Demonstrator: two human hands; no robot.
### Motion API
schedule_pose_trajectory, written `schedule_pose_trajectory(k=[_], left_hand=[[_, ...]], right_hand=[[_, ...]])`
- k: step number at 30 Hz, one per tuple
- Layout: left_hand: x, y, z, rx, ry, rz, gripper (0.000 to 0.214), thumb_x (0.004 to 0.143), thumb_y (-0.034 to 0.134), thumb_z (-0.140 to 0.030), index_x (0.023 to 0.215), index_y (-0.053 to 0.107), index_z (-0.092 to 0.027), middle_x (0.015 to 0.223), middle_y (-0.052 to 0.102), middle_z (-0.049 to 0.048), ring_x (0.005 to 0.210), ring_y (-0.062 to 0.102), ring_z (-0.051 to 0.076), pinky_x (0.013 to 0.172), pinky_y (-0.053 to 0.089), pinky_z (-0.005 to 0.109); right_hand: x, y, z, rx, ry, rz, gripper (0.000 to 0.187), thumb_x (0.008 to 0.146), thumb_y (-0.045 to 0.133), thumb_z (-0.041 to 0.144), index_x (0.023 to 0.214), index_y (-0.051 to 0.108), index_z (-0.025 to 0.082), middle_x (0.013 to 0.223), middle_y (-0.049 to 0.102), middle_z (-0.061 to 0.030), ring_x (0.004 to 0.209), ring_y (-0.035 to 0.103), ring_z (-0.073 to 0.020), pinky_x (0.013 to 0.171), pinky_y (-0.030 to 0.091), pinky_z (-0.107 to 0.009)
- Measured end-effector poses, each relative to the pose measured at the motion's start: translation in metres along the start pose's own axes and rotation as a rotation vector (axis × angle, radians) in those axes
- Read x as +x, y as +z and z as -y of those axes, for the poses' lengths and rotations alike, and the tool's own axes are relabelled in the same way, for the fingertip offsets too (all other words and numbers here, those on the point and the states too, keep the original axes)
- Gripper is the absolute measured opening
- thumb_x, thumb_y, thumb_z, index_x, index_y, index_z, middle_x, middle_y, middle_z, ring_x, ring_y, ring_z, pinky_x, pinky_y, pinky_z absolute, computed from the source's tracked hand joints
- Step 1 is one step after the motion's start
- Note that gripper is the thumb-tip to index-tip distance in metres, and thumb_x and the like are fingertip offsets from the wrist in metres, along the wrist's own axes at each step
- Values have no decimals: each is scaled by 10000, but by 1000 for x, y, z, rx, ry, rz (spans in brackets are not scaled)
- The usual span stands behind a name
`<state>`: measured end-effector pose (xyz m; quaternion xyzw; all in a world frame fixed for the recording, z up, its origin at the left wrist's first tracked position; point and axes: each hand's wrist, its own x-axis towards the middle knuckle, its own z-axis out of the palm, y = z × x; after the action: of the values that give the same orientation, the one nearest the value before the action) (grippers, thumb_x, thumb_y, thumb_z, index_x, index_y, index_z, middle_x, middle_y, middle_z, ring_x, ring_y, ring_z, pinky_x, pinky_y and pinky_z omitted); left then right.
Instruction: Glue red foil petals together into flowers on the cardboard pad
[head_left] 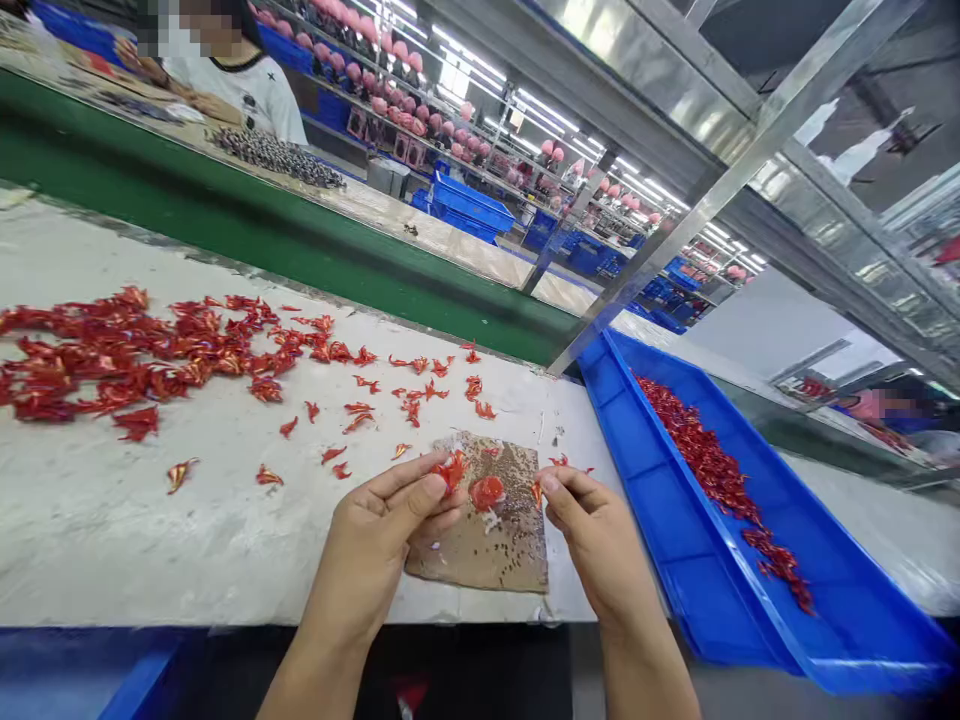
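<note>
My left hand is closed, its thumb and fingers pinching a shiny red pointed piece with gold markings. In my right hand, thumb and forefinger pinch a smaller red and gold pointed piece. Both hands hover over a worn brown board on the white table. A round red blob, which I cannot identify, lies on the board between my hands, with a small white smear below it. More red pieces lie scattered past my left hand, and a large heap of them covers the table's left side.
Blue plastic trays stand at the right, one holding many red pieces. A green divider and a metal post edge the table. Across it sits a person beside a dark pile. Another person appears far right.
</note>
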<state>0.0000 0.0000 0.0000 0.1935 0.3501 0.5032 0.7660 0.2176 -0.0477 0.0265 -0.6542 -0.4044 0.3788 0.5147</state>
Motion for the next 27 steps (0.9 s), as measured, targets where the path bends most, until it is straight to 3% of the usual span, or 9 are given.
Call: schedule_pose_trajectory(k=[4,7,11,18,27], left_hand=[[-2,9,5,42,-69,86,477,664,931,-363,1054,787,-129,844,802,91,758,771,185,667,637,197],[-6,16,10,68,-133,155,480,686,917,-378,1067,787,-118,860,801,110,769,770,193,673,639,210],[-13,24,15,41,-204,229,468,702,912,-357,1079,786,-109,841,795,121,740,758,179,683,639,224],[-22,30,14,-76,-256,388,364,739,893,-298,1036,803,-107,775,762,79,679,707,114,657,627,202],[-24,24,15,-98,-286,399,352,731,897,-303,1017,808,-120,821,770,89,707,723,137,655,630,216]], right_hand=[[-6,3,11,100,-82,95,273,864,764,480,910,720,214,840,566,1,776,453,-130,717,374,-253],[-13,7,20,172,-234,176,161,905,737,396,894,710,238,1032,623,-17,1023,546,-169,889,426,-268],[-22,13,31,119,-342,260,94,947,693,332,909,702,247,1271,631,-41,1223,556,-218,1034,438,-346],[-35,25,44,-8,-436,311,60,980,652,257,942,698,248,1056,709,-25,1074,651,-161,938,524,-265],[-43,25,43,-42,-438,307,67,977,650,235,931,698,244,1060,684,-25,1107,645,-181,965,518,-292]])
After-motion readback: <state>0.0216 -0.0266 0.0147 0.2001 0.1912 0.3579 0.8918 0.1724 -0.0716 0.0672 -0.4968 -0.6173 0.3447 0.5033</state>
